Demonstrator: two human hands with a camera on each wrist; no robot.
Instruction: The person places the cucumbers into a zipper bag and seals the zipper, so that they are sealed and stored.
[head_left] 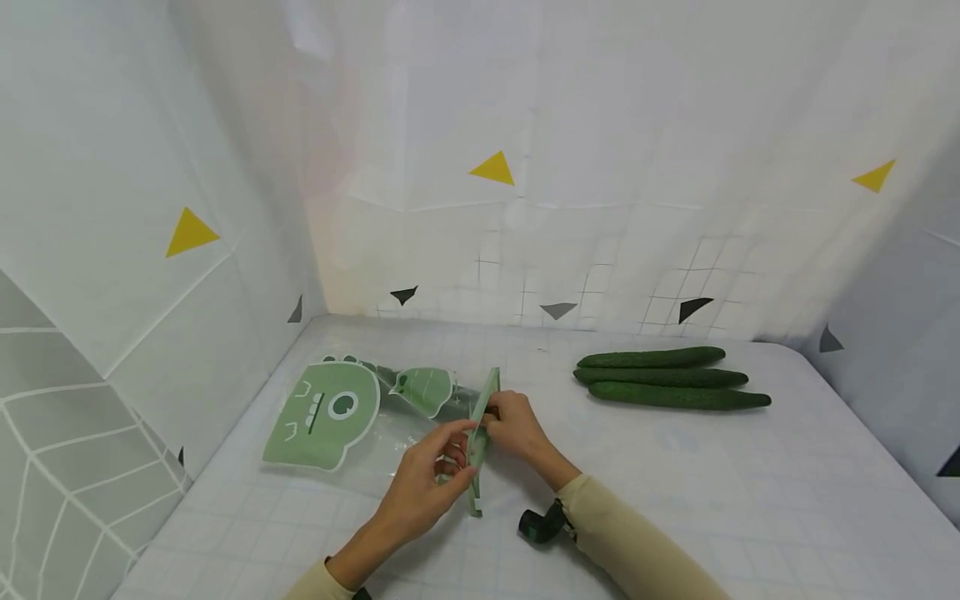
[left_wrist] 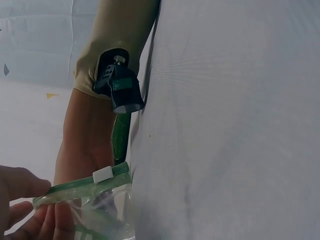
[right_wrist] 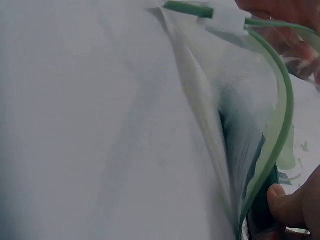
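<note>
A clear slider zip bag (head_left: pixel 322 421) with a green monster print lies on the table, its green-edged mouth raised toward me. My left hand (head_left: pixel 427 479) pinches the near side of that mouth between thumb and fingers. A white slider (left_wrist: pixel 103 174) sits near one end of the zip strip. At the bag's opening my right hand (head_left: pixel 517 425) grips a dark green cucumber (right_wrist: pixel 261 210), thumb on its side. Most of this cucumber is inside the bag, seen dimly through the plastic, and its held end is largely covered by the fingers and bag edge.
Several dark green cucumbers (head_left: pixel 678 396) lie side by side at the back right of the white table (head_left: pixel 645 483). A black wrist camera (head_left: pixel 542 525) is strapped under the right sleeve. White sheets (head_left: pixel 600 125) wall in the back and sides.
</note>
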